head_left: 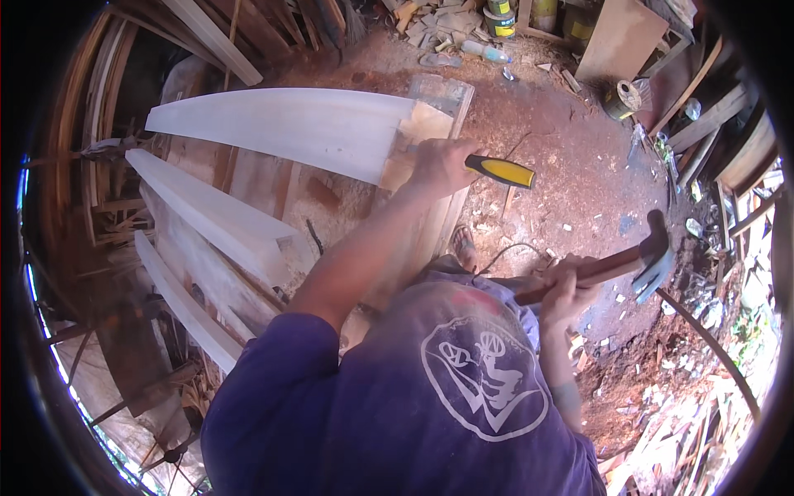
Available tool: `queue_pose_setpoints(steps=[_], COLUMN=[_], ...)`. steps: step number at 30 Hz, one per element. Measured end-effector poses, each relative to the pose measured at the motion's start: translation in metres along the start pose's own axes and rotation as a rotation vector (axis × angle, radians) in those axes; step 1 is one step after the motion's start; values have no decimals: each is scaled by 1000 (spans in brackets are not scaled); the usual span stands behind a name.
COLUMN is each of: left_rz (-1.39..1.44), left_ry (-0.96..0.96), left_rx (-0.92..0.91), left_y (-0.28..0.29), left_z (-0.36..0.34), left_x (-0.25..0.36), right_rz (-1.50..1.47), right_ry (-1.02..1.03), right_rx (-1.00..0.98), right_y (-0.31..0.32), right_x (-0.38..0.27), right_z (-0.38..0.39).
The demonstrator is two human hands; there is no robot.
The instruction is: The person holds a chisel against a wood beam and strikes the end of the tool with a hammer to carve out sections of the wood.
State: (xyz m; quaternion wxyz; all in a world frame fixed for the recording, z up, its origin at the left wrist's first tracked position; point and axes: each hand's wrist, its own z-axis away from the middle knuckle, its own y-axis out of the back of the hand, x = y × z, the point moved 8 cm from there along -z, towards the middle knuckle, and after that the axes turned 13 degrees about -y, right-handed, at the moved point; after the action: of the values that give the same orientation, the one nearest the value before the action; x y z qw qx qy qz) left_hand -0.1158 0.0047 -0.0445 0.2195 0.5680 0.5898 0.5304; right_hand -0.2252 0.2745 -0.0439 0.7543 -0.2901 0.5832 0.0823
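My left hand [444, 168] is closed round a chisel, whose yellow and black handle [506, 171] sticks out to the right. Its blade is mostly hidden by the hand, at the right end of a long pale curved board [281, 124] where the wood is cut into a step. In my right hand [569, 296] is a claw hammer [616, 263], gripped by its wooden handle. The hammer's head is raised to the right, its metal claw pointing down, apart from the chisel.
Beside the board, more pale shaped planks [219, 219] lie to the left on a dusty wooden bench [459, 207]. Reddish ground [571, 165] spreads right, strewn with chips. A tin can [622, 99], a plastic bottle [486, 51] and scrap wood lie farther off.
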Motion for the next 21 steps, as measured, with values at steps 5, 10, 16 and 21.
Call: queue_pose_setpoints(steps=[5, 10, 16, 21], left_rz=[-49, 472, 1108, 361], left_ry=[2, 204, 348, 83], left_rx=[-130, 250, 756, 204], left_y=[-11, 58, 166, 51], left_z=[7, 23, 18, 9], left_x=[-10, -51, -121, 5], right_rz=[901, 785, 433, 419], right_ry=[-278, -406, -407, -427], right_rx=[-165, -88, 69, 93], right_y=[-31, 25, 59, 48], right_x=[46, 46, 26, 20], right_z=[-5, -11, -18, -19])
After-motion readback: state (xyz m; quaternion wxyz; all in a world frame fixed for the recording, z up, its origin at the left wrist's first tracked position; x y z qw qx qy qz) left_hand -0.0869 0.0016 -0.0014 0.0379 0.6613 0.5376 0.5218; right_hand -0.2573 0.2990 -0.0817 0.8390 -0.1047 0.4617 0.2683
